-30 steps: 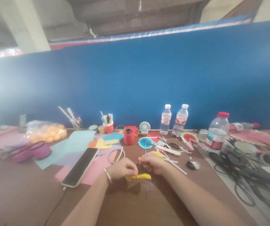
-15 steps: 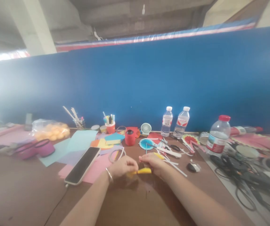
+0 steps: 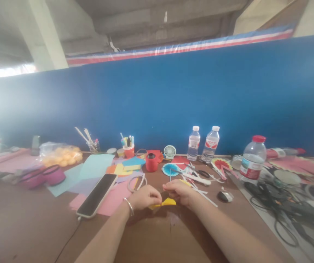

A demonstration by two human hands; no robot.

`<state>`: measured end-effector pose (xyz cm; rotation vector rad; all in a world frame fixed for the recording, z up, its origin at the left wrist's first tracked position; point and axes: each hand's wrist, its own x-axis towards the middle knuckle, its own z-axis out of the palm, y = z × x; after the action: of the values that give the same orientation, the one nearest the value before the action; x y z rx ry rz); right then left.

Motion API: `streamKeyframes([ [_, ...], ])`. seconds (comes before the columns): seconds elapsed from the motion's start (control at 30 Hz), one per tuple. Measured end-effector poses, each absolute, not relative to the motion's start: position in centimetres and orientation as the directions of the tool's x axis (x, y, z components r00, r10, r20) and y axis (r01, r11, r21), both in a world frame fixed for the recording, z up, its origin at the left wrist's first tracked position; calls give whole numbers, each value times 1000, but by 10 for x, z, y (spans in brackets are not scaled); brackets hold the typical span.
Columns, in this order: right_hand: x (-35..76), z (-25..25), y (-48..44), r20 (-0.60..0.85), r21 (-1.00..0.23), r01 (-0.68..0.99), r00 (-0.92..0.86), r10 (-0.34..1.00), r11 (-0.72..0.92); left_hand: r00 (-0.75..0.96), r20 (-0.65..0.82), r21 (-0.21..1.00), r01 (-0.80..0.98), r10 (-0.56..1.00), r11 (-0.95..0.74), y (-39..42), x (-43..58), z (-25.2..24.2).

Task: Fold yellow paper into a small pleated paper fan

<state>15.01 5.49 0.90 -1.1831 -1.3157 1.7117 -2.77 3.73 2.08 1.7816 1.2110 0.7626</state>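
My left hand point(image 3: 144, 197) and my right hand point(image 3: 179, 191) meet over the brown table point(image 3: 25, 226), both pinched on a small folded yellow paper piece point(image 3: 165, 202). The left fingers grip its left end and the right fingers its right end, just above the tabletop. A bracelet sits on my left wrist. Right behind the hands lie a tape ring point(image 3: 135, 182), a blue paper fan point(image 3: 169, 169) and white paper strips point(image 3: 198, 180).
A phone point(image 3: 97, 195) lies on pink paper at the left. A red cup point(image 3: 151, 162), pen cup point(image 3: 129, 149), mini fan point(image 3: 169, 151), three water bottles point(image 3: 252, 157), scissors point(image 3: 202, 173) and a mouse point(image 3: 225, 196) stand behind. Black cables point(image 3: 288, 208) fill the right; a purple pouch point(image 3: 43, 176) lies left.
Both hands stay pinched on the yellow paper, shifting only slightly; the piece looks a bit more spread between the fingers. The head view has tilted a little.
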Motion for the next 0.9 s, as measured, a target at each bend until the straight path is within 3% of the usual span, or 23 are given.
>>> streamKeyframes([
  [0.17,138,14,47,-75,-996,65,-193,978,-63,114,135,884,436,984,-172,44,-23,17],
  [0.3,130,13,40,-45,-998,57,-178,983,-35,-64,169,941,309,984,-141,48,-22,17],
  [0.63,140,10,50,-126,-983,-102,-240,963,-154,-16,95,995,7,995,-95,43,-17,14],
  [0.9,142,14,52,-39,-990,-124,-244,969,-71,-9,160,986,55,987,-159,41,-14,17],
])
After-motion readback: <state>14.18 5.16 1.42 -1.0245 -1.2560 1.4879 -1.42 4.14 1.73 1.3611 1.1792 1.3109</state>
